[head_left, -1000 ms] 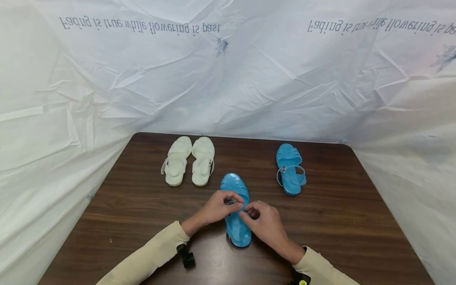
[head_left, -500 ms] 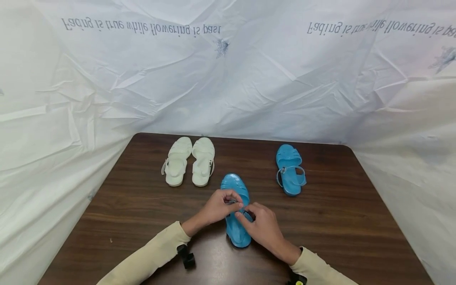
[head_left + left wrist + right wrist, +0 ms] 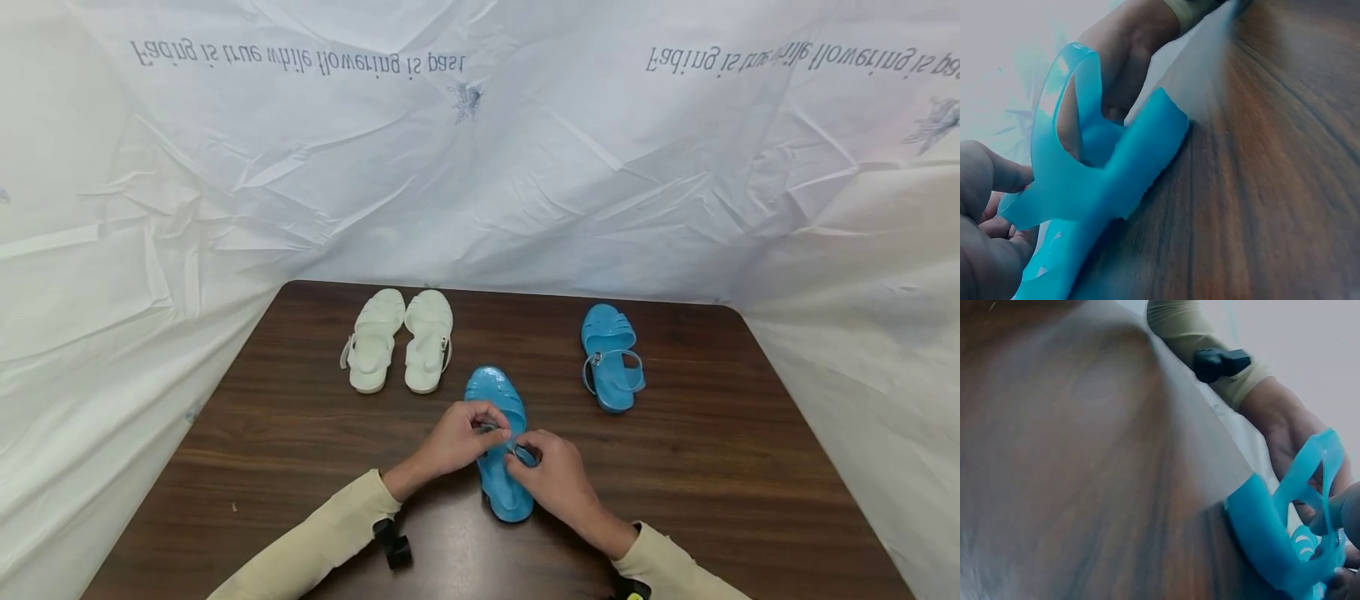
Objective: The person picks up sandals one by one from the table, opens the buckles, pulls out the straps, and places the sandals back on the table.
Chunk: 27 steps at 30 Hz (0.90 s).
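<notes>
Pinching the ankle strap (image 3: pixel 516 451) from both sides, left hand (image 3: pixel 459 439) and right hand (image 3: pixel 551 477) curl fingertips at the buckle, bracing the blue sandal (image 3: pixel 498 442) flat on the near-centre table (image 3: pixel 735 467). Bare wood lies either side. Farther back: white sandals (image 3: pixel 399 339) far left, second blue sandal (image 3: pixel 610 356) far right, well apart.
</notes>
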Available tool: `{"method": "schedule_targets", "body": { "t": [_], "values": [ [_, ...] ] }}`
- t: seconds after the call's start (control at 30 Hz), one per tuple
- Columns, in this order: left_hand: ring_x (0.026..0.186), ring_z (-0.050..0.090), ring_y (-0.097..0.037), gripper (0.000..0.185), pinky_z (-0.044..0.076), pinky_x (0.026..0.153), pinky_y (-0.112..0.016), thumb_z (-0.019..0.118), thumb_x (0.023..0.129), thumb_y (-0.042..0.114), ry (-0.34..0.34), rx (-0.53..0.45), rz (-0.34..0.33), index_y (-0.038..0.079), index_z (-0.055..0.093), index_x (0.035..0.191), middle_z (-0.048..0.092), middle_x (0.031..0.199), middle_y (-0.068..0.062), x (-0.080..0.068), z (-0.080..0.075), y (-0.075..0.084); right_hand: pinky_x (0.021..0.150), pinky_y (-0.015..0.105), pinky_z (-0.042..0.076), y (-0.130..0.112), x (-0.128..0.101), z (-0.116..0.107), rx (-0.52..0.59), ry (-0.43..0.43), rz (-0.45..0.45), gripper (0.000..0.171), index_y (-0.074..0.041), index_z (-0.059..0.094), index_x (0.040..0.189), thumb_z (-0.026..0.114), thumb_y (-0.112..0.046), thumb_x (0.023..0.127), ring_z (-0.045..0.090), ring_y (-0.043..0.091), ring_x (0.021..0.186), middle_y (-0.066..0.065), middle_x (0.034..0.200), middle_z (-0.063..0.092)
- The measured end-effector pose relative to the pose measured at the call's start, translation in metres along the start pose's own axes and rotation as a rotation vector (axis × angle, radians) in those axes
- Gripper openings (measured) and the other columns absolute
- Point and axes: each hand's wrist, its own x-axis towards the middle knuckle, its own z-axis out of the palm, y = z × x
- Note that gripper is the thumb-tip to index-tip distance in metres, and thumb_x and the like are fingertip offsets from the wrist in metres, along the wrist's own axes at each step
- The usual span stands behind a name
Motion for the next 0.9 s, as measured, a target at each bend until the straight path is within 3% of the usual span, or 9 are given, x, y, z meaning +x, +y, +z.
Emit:
{"method": "schedule_targets", "body": {
  "t": [0.17, 0.3, 0.43, 0.67, 0.9],
  "values": [
    [0.085, 0.065, -0.006, 0.007, 0.054, 0.073, -0.025, 0.069, 0.1, 0.021, -0.053, 0.109, -0.001, 0.017, 0.075, 0.099, 0.071, 0.096, 0.009, -0.004, -0.002, 0.002, 0.055, 0.023, 0.048, 0.002, 0.001, -0.004, 0.061, -0.044, 0.036, 0.014, -0.016, 0.078, 0.103, 0.08, -0.02, 0.089, 0.056, 0.005, 0.062, -0.013, 0.074, 0.063],
    [0.085, 0.065, -0.001, 0.019, 0.054, 0.074, -0.023, 0.062, 0.104, 0.031, -0.129, 0.211, 0.007, 0.019, 0.076, 0.109, 0.073, 0.1, 0.011, -0.006, -0.003, 0.002, 0.057, 0.023, 0.049, 0.001, 0.0, -0.003, 0.06, -0.033, 0.025, 0.012, -0.018, 0.079, 0.101, 0.081, -0.02, 0.089, 0.058, 0.003, 0.063, -0.016, 0.074, 0.065],
    [0.085, 0.066, 0.002, 0.024, 0.054, 0.074, -0.022, 0.06, 0.104, 0.039, -0.167, 0.251, 0.008, 0.023, 0.077, 0.107, 0.073, 0.097, 0.012, -0.005, -0.004, 0.0, 0.058, 0.023, 0.049, 0.001, 0.0, -0.003, 0.046, -0.009, 0.013, 0.011, -0.019, 0.08, 0.099, 0.082, -0.019, 0.088, 0.058, 0.001, 0.066, -0.016, 0.077, 0.067],
    [0.084, 0.065, -0.001, 0.009, 0.055, 0.073, -0.024, 0.07, 0.099, 0.03, -0.132, 0.232, 0.029, 0.024, 0.076, 0.095, 0.072, 0.092, 0.013, -0.005, -0.008, 0.004, 0.061, 0.022, 0.051, 0.001, 0.0, -0.001, 0.044, 0.016, 0.009, 0.011, -0.019, 0.08, 0.097, 0.082, -0.019, 0.087, 0.061, 0.0, 0.069, -0.013, 0.084, 0.072],
    [0.075, 0.063, -0.002, 0.009, 0.054, 0.066, -0.025, 0.071, 0.098, 0.023, -0.085, 0.227, 0.017, 0.02, 0.078, 0.095, 0.073, 0.092, 0.01, -0.003, -0.011, 0.003, 0.066, 0.022, 0.054, 0.003, -0.002, -0.003, 0.063, 0.042, 0.016, 0.013, -0.016, 0.081, 0.098, 0.084, -0.018, 0.085, 0.064, 0.0, 0.076, -0.009, 0.09, 0.074]
  ]
}}
